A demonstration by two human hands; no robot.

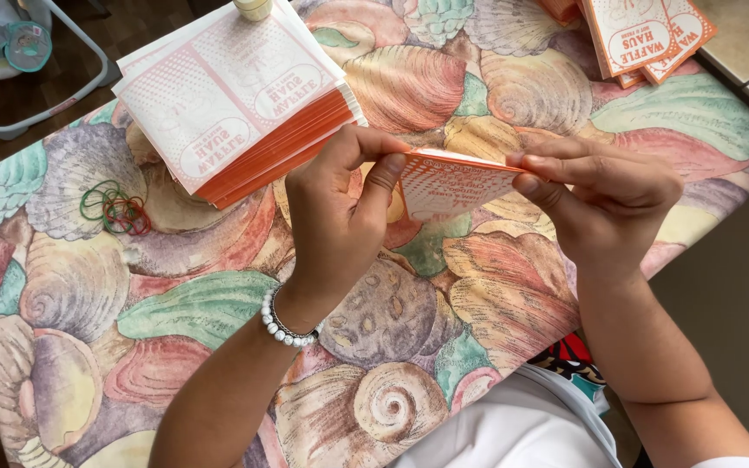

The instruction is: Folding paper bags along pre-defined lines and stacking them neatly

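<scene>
My left hand (340,212) and my right hand (604,204) both pinch a flat white and orange printed paper piece (452,184), held edge-up just above the table. The left thumb and fingers grip its left end, the right fingers grip its right end. A bead bracelet sits on my left wrist. A thick stack of the same orange-edged printed papers (236,95) lies on the table to the upper left of my left hand.
The table wears a shell-patterned cloth (132,286). Several coloured rubber bands (116,210) lie left of the stack. More printed papers (643,35) sit at the top right. A small pale jar (253,7) rests on the stack's far edge.
</scene>
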